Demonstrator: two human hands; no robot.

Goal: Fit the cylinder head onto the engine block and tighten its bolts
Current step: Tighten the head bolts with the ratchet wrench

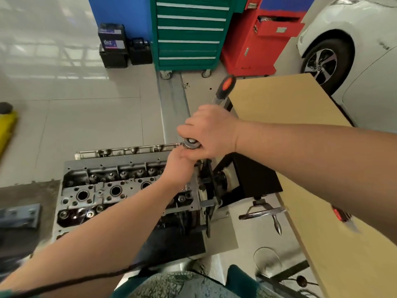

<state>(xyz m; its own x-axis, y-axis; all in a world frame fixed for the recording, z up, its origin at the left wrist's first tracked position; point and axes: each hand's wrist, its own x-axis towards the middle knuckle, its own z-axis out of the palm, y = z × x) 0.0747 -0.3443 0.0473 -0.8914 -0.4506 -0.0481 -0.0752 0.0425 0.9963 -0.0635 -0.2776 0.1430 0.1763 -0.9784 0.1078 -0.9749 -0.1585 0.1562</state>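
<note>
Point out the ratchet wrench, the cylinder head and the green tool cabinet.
ratchet wrench (190, 143): head view, on its round steel head, under the right hand (211, 132).
cylinder head (96, 190): head view, on its top face beside a round bore.
green tool cabinet (189, 33): head view, on a drawer front.
</note>
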